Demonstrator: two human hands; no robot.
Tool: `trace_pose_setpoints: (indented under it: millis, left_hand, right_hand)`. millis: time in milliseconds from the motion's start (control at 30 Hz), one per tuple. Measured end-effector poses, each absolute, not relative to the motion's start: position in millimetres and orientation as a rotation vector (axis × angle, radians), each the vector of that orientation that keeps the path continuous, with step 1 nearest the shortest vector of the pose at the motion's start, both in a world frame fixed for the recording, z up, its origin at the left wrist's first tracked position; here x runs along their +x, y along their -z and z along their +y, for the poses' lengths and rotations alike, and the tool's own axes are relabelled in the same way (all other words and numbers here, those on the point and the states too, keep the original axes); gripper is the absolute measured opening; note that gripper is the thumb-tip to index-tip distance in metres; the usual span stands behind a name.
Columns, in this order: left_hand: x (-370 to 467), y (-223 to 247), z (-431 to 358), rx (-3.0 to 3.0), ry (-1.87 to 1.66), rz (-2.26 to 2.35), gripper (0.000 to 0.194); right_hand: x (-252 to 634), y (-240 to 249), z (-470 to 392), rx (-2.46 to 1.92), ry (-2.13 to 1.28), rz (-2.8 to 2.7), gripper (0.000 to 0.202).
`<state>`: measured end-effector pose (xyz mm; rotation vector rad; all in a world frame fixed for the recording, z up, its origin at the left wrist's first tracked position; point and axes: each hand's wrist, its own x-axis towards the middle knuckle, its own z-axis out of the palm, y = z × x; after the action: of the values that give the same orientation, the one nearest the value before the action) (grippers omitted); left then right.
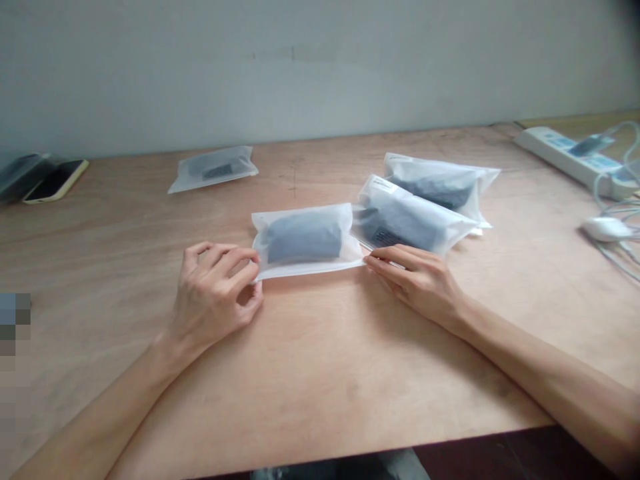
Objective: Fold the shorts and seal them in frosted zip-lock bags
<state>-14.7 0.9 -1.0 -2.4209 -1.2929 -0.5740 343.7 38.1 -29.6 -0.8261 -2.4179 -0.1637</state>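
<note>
A frosted plastic bag (305,235) with a dark bluish bundle inside lies across the middle of the wooden table. My left hand (220,283) pinches its near left corner between thumb and fingers. At the near right corner, the fingertips of my right hand (415,277) are closed on the bag's edge. Just beyond my right hand rests a second frosted bag (400,217) with dark contents, its left side touching or very near the first. Behind that one is a third, similar bag (440,183).
A flatter frosted bag (215,168) lies at the back left. Farther left are a phone (57,181) and a dark bagged item (23,175). On the right stand a white power strip (575,160) and a white charger (607,229) with cables. A wall closes off the back.
</note>
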Motion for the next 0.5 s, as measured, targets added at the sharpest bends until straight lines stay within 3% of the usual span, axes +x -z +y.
trace_pose_setpoints:
  millis: [133, 233, 367, 500]
  left_hand:
    - [-4.8, -0.1, -10.0, -2.519, 0.652, -1.244, 0.012]
    - [4.4, 7.0, -16.2, -2.798, 0.667, -1.041, 0.038]
    - [14.0, 19.0, -19.9, -2.898, 0.390, -1.082, 0.076]
    - [10.7, 24.3, -15.8, -2.803, 0.297, -1.249, 0.079]
  right_hand:
    - [335.0, 25.3, 33.3, -0.793, 0.096, -2.456, 0.025]
    - [329.2, 21.0, 30.6, -0.780, 0.095, -2.505, 0.027]
    - [326.3, 20.4, 30.0, -0.788, 0.100, -2.518, 0.030]
    - [325.7, 22.8, 30.3, -0.792, 0.046, -2.528, 0.030]
